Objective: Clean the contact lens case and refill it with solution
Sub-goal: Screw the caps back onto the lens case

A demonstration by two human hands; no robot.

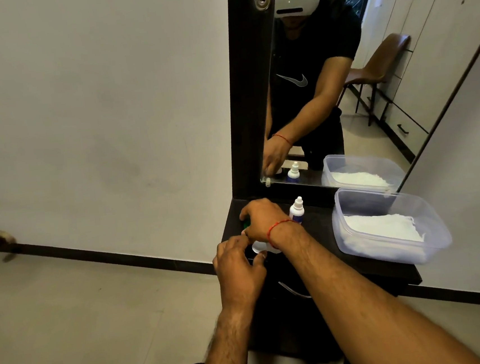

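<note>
On the left end of the dark dresser top lies the white contact lens case, mostly hidden under my hands. My left hand pinches its near white end between thumb and fingers. My right hand reaches across with fingers curled over the far end, where a bit of green cap shows beneath the fingertips. A small white solution bottle with a blue label and its cap on stands upright just right of my right hand.
A clear plastic tub holding white tissue sits on the right part of the dresser top. A mirror rises behind it, reflecting a person, the bottle and the tub. A drawer handle is below the top. Wall and tiled floor lie to the left.
</note>
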